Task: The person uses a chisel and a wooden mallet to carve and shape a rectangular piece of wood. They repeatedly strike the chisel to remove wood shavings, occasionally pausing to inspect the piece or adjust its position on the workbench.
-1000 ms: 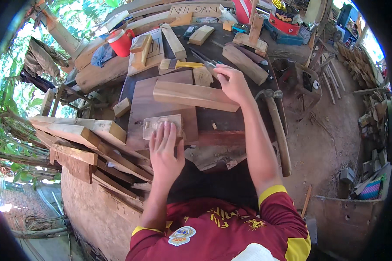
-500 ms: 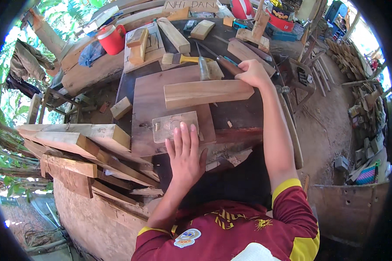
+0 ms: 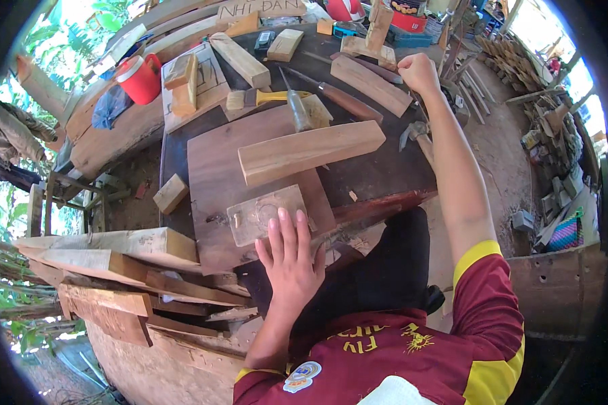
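My left hand is open, its fingertips resting on the near edge of a translucent rectangular plate. That plate lies on a flat brown board on the dark table. Beyond it, a long squared wooden block lies across the board and the table. My right hand is closed at the table's far right, beside a wooden stand; whatever its fingers hold, if anything, is hidden. Between the hands lie a wooden-handled chisel and a grey-handled pointed tool.
A paintbrush, another wooden block and a red mug are farther back. A hammer-like tool sits by the right edge. Stacked timber rises at my left. A small offcut lies near the table's left edge.
My right hand has moved away from the long block's right end to the far right and closed. My left hand stays on the translucent plate. The whole view has shifted slightly.
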Demonstrator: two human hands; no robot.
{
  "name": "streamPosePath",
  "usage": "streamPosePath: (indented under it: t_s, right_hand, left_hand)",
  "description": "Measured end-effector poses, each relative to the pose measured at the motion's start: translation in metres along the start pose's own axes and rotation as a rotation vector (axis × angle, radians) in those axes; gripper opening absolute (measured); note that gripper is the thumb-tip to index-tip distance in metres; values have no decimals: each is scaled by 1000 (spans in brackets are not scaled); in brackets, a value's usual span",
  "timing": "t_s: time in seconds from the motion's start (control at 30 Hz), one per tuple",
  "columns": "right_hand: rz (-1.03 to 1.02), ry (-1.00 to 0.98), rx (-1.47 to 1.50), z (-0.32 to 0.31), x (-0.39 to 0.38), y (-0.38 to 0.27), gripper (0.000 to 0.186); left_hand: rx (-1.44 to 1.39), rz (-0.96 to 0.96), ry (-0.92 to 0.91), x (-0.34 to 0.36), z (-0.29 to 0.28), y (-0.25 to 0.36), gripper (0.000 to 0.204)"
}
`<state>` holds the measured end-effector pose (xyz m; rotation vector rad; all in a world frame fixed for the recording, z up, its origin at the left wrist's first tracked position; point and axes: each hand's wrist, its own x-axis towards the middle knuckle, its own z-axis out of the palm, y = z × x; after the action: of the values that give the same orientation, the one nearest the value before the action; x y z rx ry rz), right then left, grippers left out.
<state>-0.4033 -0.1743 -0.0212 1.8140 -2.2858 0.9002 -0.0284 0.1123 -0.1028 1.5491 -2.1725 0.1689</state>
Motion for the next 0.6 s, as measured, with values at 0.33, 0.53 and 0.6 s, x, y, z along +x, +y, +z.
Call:
streamPosePath:
  t_s: [0.33,0.53,0.6]
  right_hand:
    - [229,-659,-24,-3,21,16,21]
    - [-1,-855,-6,7,22,18,31]
    - [-211,-727,-104,4,22,29,24]
  left_hand:
    - [63,5,23,-3,5,0,81]
    - [95,5,11,-1,5,1,87]
    - [99,6,-19,0,3,2,89]
